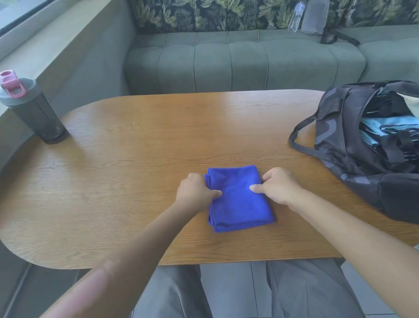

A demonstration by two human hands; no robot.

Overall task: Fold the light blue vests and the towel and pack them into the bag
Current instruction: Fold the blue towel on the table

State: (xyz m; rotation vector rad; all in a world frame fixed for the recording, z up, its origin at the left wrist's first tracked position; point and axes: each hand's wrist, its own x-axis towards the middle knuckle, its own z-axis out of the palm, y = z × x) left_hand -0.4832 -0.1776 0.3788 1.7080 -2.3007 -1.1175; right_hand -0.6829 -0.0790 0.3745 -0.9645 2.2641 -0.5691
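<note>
A person sits at the oval wooden counter (124,157) with both hands on a bright blue towel (238,204), which lies folded into a small thick rectangle near the front edge, roughly in the middle. The left hand (194,191) grips the towel's left edge, fingers curled over the far corner and thumb laid flat on top of the cloth. The right hand (277,184) mirrors it on the right edge, thumb pointing inward across the top, the other fingers curled at the side of the fold. The two thumbs point at each other with a bare strip of towel between them. To the right, well apart from the towel, a dark bag (387,155) slumps on the counter with its mouth open towards the person; light blue vests (390,127) show inside it among black straps. Its loop handle (303,139) trails out onto the wood on the side nearest the towel. At the far left corner of the counter stands a dark shaker bottle (34,108) with a pink flip lid, upright. Behind runs a green cushioned bench (241,60), where a clear plastic bottle (296,16) leans against the leaf-patterned backrest.
</note>
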